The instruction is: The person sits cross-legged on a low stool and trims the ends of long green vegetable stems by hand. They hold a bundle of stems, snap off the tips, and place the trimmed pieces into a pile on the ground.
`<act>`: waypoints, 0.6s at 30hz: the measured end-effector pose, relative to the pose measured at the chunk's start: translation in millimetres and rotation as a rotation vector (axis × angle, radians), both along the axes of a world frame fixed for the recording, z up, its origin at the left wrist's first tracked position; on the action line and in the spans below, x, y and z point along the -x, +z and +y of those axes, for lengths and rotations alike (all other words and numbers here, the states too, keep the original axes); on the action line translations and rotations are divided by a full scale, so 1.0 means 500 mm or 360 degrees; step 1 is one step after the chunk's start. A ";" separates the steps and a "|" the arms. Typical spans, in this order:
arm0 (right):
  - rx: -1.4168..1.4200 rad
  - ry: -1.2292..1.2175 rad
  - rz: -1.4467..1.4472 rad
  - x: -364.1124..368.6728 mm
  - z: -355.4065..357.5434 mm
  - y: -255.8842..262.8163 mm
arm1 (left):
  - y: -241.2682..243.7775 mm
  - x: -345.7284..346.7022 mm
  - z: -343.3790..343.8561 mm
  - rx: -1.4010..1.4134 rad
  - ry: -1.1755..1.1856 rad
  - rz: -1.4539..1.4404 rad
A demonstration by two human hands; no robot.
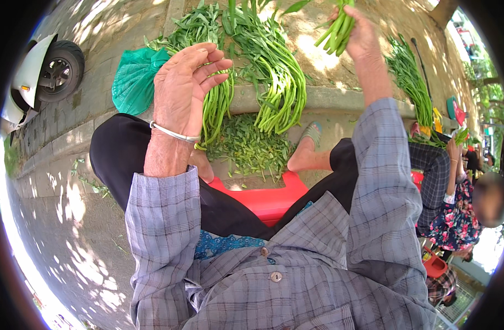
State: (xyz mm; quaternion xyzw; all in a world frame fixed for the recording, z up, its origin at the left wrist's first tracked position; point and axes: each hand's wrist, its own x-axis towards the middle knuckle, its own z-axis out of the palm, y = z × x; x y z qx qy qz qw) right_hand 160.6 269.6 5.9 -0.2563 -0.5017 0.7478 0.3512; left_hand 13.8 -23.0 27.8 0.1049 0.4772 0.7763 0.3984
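My right hand [362, 35] grips a small bunch of leafy green stems [336, 35], held up at the top of the view with the stem ends pointing down. My left hand [186, 76] is raised, fingers loosely curved and holding nothing, with a bangle on its wrist. Behind it lies a heap of long-stemmed greens, apparently water spinach [217, 105], partly hidden by the hand. A second heap of the same greens [281, 82] drapes over the kerb between my hands. Cut stem pieces and leaves [252, 146] are scattered on the ground between my feet.
A tied green woven sack [132, 82] stands left of the heaps. A red plastic stool [260, 202] is beneath me. At far left is a scooter wheel [60, 71]. On the right, another person [454, 214] sits near a further pile of greens [410, 78].
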 end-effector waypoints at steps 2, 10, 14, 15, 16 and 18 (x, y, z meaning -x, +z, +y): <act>0.0134 -0.0072 -0.0052 -0.005 -0.020 -0.051 | 0.001 -0.001 0.000 0.0017 -0.0019 -0.0018; 0.0669 -0.0166 -0.0431 -0.122 -0.166 -0.372 | -0.009 -0.017 0.013 0.0017 -0.0244 0.0043; 0.0653 -0.0227 -0.0287 -0.103 -0.177 -0.345 | -0.012 -0.014 0.010 0.0044 -0.0248 0.0035; 0.0589 -0.0261 -0.0219 -0.106 -0.174 -0.339 | -0.013 -0.016 0.014 0.0048 -0.0261 0.0023; 0.0543 -0.0276 -0.0131 -0.105 -0.173 -0.338 | -0.012 -0.018 0.015 0.0052 -0.0267 0.0023; 0.0569 -0.0306 -0.0222 -0.094 -0.205 -0.344 | -0.006 -0.020 0.012 0.0065 -0.0259 0.0032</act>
